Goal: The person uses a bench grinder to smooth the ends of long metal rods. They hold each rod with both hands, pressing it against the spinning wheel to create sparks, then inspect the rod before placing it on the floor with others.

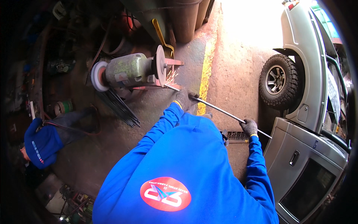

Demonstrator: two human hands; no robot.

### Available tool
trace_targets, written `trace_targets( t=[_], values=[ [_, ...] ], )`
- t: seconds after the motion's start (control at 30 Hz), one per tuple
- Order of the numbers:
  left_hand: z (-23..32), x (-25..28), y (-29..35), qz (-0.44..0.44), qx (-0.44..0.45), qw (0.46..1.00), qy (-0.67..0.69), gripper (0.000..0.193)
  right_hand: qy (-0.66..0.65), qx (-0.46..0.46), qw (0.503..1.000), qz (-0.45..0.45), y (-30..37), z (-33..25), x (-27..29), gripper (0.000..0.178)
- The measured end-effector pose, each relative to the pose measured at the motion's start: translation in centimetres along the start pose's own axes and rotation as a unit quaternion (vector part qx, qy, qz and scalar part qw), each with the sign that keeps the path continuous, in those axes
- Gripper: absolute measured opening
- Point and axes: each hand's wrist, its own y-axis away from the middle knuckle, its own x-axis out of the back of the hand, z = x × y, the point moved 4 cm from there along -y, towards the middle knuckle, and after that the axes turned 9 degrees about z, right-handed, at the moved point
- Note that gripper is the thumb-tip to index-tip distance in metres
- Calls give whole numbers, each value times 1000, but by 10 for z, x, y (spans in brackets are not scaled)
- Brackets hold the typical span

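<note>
A bench grinder (128,70) with a pale green motor body stands ahead and to the left. Its right-hand wheel (160,66) meets the tip of a long thin metal rod (223,112), and orange sparks (172,76) fly there. Close to the wheel, my gloved left hand (182,98) is closed round the rod. Farther back along it, my gloved right hand (249,128) grips the rod near its rear end. The rod slants from the wheel toward my right, its rear end by the silver vehicle. Another wheel (99,76), whitish, sits on the grinder's left side.
To the right, a silver vehicle (309,112) has its door open beside a large tyre (278,82). Dark bars (121,109) lie below the grinder. Large drums (184,22) stand ahead. A co-worker in blue (44,143) is at left. A yellow line (206,72) crosses the floor.
</note>
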Motion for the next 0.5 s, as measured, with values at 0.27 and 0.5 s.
trace_targets(
  t=[0.27,0.5],
  values=[
    [2,-11,-4,4,28,998,49,18,42,50,994,87,-30,1,58,37],
    [9,-30,26,-12,16,995,97,32,76,119,959,245,-21,-27,146,39]
  ],
)
